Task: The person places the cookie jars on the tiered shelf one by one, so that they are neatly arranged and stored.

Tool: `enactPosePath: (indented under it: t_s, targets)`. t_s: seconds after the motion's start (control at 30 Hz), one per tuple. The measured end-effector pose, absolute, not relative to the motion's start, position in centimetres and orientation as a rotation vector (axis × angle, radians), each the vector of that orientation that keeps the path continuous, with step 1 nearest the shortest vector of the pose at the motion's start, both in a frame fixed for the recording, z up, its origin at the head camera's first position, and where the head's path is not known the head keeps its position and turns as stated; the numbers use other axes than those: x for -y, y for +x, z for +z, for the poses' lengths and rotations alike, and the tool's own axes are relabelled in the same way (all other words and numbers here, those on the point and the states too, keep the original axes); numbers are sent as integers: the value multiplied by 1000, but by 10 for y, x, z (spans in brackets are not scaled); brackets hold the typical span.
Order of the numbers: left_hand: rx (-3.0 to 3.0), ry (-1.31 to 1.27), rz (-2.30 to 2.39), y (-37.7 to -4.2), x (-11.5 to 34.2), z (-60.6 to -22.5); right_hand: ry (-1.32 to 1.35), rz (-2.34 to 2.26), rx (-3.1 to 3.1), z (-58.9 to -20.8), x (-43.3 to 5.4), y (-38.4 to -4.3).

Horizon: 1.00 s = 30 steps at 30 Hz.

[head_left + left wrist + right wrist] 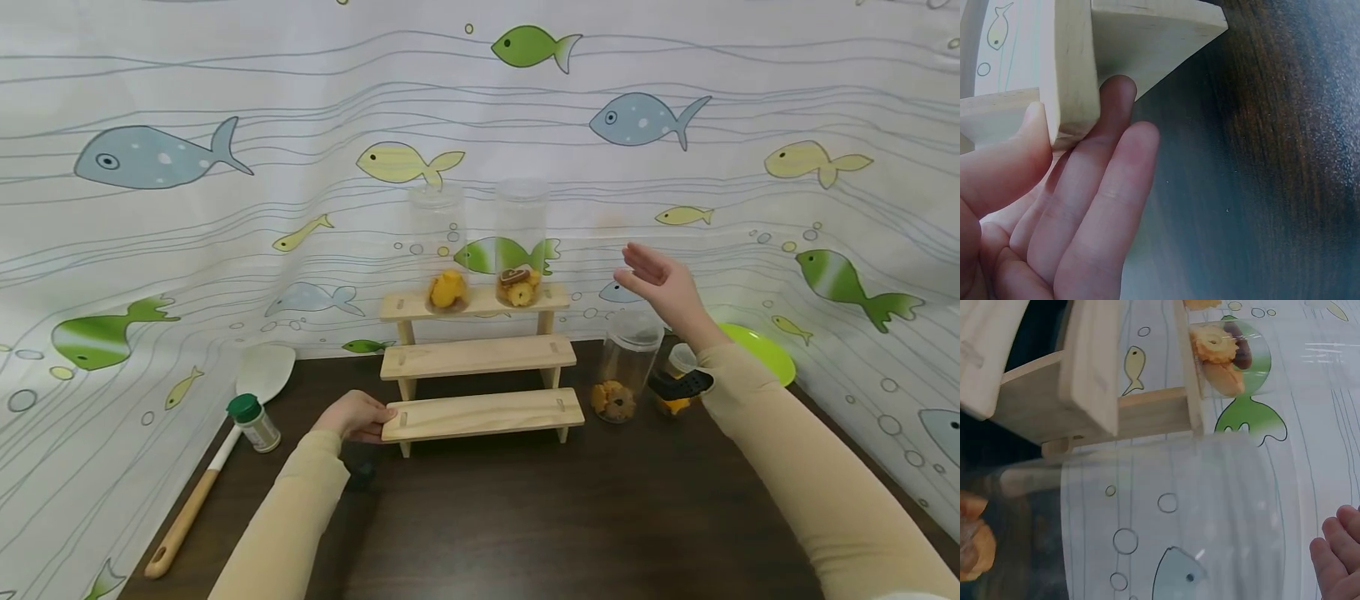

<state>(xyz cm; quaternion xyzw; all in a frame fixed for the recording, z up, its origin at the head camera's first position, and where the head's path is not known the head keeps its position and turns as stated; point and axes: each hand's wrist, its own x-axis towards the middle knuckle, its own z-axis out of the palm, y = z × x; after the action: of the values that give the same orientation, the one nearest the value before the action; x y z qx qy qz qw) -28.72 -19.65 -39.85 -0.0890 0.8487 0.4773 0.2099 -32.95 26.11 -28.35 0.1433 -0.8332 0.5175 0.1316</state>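
A three-step wooden shelf [480,415] stands on the dark table. My left hand [354,417] pinches the left end of its lowest board, thumb on one face and fingers on the underside, as the left wrist view shows with the board end [1075,75]. My right hand [663,287] is in the air with fingers extended, holding nothing, above a clear lidded jar [632,358] of cookies [613,401]. On the top board stand two tall clear jars, one with a yellow-orange snack [447,289], the other with cookies [519,287].
Behind the right forearm are a small container [681,360] with orange contents and a lime-green plate [761,354]. At left lie a green-capped shaker [255,423] and a white spatula [266,371] with wooden handle. A fish-patterned sheet [315,100] surrounds the table.
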Motion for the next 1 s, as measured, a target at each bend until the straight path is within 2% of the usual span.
enactPosePath:
  t_s: [0.5,1.0]
  targets:
    - [-2358,-252,1307,-287,195,-397,443,1438,2550,-324,-295,-308]
    - [-2360,-269,1312,-287,194,-398,487,1442,2530,-347,-299,-297]
